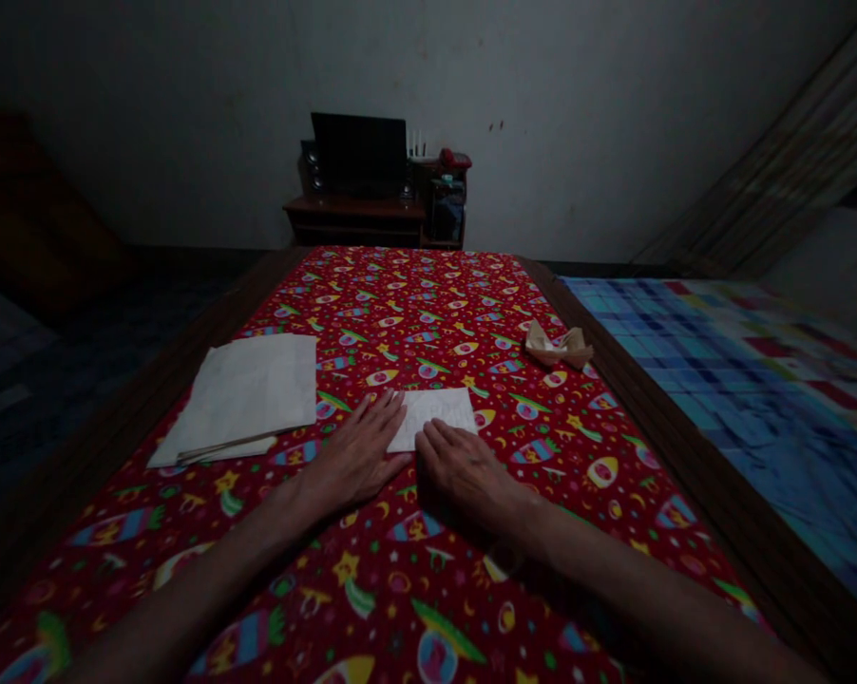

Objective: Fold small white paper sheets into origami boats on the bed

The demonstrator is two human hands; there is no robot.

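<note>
A small white piece of paper (pixel 439 408), seemingly folded, lies flat on the red patterned cloth (pixel 428 560). My left hand (pixel 364 446) rests palm down at its left end, fingers stretched out and their tips on the paper. Over the near edge is my right hand (pixel 464 465), its fingers curled together against the paper; the undersides of those fingers are hidden. To the left of my left hand lies a stack of larger pale paper sheets (pixel 250 389), slightly uneven at the edges. A folded tan paper shape (pixel 558 346) with raised pointed ends stands farther off to the right.
The cloth covers a long table with dark wooden edges (pixel 685 427). Beyond its far end stand a black monitor (pixel 361 152) and a red telephone (pixel 455 160) on a brown desk (pixel 353 220). A blue checked mat (pixel 657 351) lies on the right.
</note>
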